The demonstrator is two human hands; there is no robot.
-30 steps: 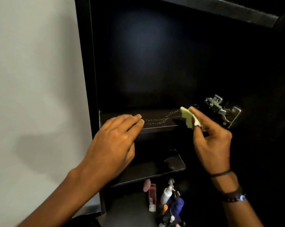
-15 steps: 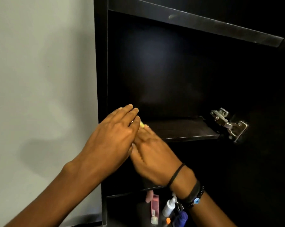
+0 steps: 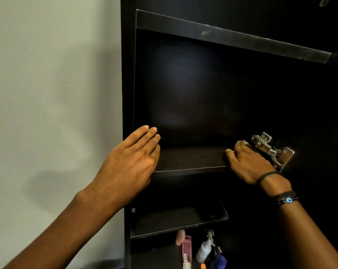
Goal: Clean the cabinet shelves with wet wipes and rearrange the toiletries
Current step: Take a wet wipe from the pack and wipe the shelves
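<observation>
A black cabinet stands open against a pale wall. My left hand lies flat with straight fingers on the left end of the middle shelf. My right hand is at the shelf's right end, right beside the metal hinge, its fingers curled down onto the board. The wet wipe is almost hidden under those fingers; only a pale sliver shows at the fingertips. Toiletries stand on the bottom level: a pink tube, a white squeeze bottle and a blue item.
An upper shelf runs across the top of the compartment. A lower shelf sits just under my hands, above the toiletries. The plain wall is to the left; the cabinet's right side is dark.
My right hand swept the wipe from the shelf's left end, beside my left hand, across to the right end by the hinge. My left hand stayed on the left end.
</observation>
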